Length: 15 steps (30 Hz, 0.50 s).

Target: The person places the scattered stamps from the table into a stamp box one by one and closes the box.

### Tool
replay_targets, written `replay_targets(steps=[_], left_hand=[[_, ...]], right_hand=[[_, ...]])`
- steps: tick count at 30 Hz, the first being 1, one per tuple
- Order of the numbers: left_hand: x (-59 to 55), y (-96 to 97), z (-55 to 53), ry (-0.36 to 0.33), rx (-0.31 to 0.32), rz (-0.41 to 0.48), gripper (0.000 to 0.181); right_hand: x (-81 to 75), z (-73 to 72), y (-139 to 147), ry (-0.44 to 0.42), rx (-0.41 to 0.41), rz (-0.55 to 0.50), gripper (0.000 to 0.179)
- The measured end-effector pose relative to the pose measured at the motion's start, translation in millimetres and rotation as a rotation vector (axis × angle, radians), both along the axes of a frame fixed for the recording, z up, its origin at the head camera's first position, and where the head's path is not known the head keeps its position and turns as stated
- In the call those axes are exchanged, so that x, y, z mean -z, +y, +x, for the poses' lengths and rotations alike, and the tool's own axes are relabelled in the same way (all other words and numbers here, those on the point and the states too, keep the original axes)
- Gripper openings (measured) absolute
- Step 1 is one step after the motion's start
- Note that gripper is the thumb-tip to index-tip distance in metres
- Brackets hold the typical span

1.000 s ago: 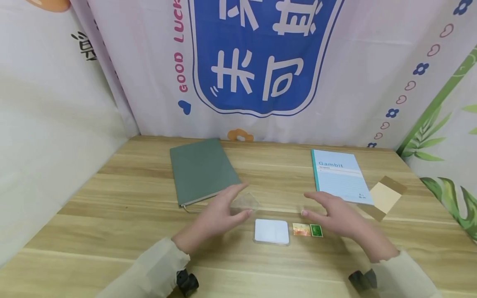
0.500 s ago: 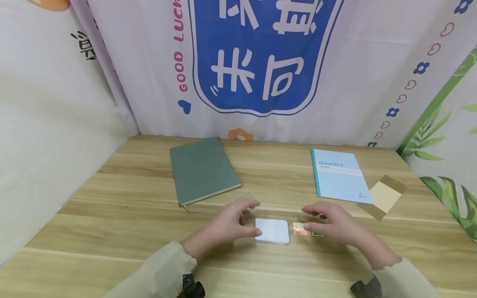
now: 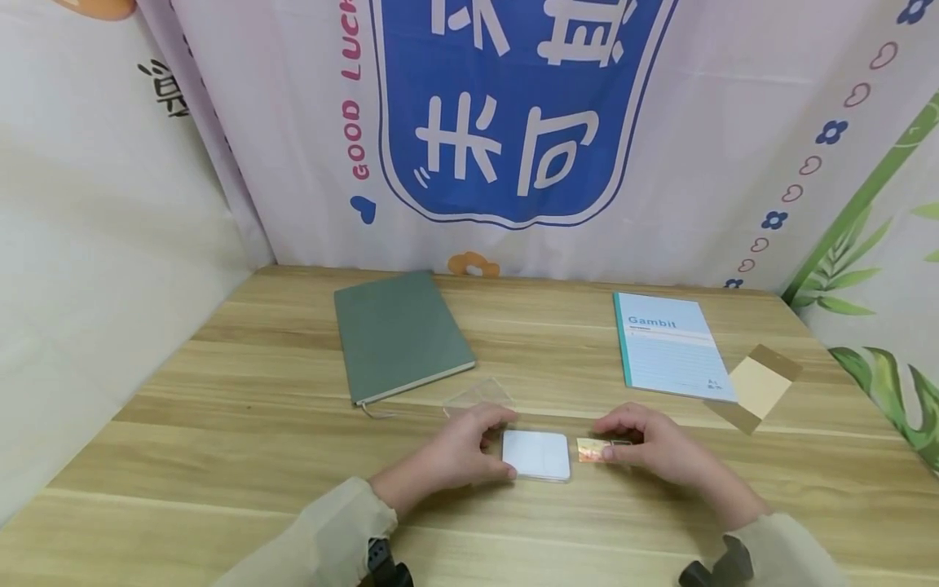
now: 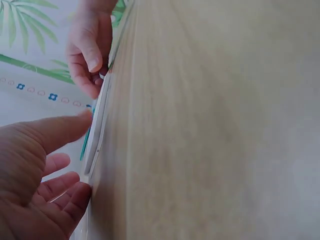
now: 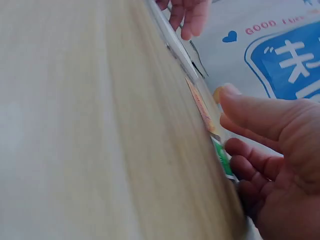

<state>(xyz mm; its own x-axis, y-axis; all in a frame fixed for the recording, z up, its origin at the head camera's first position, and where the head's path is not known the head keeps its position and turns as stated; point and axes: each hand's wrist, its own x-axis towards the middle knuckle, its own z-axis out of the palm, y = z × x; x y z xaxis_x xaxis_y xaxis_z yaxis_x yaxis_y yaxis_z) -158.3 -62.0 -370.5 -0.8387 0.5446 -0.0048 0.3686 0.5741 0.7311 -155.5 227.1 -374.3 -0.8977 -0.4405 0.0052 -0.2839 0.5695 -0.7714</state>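
Observation:
My left hand [image 3: 473,448] is at the left side of a flat white rounded rectangle [image 3: 538,455] with a clear rim, its thumb by the near corner and fingers by the far corner. Seen edge-on in the left wrist view, that white piece [image 4: 96,137] lies flat, with the thumb and fingers relaxed around its end. My right hand [image 3: 656,444] is low over two small stamp-like pieces, its thumb overlapping the orange one [image 3: 590,450]. In the right wrist view the green stamp-like piece [image 5: 222,157] lies beside the loosely bent right fingers.
A clear thin plastic piece [image 3: 480,395] lies behind the left hand. Farther back are a dark green notebook [image 3: 403,338] and a light blue notebook [image 3: 671,346]. A beige and brown card [image 3: 764,387] lies partly under the blue one. A printed curtain [image 3: 293,147] stands behind the wooden table.
Both hands have come down toward the table; the left has moved right to the white piece's edge. My right hand now covers the green piece in the head view.

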Motion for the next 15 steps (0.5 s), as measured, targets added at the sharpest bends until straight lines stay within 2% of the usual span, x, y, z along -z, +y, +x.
replay_targets(steps=[5,10,15], left_hand=[[0.5,2.3,0.8,0.075,0.007,-0.095,0.057],[0.6,5.6,0.9,0.152,0.013,-0.182,0.048],[0.8,7.5,0.0,0.157,0.008,-0.204,0.047]], right_hand=[[7.9,-0.8,-0.9,0.012,0.042,-0.011,0.026],[10.4,-1.6,-4.3,0.001,0.120,-0.001,0.016],[10.4,-3.8,-6.5,0.002,0.164,0.012,0.010]])
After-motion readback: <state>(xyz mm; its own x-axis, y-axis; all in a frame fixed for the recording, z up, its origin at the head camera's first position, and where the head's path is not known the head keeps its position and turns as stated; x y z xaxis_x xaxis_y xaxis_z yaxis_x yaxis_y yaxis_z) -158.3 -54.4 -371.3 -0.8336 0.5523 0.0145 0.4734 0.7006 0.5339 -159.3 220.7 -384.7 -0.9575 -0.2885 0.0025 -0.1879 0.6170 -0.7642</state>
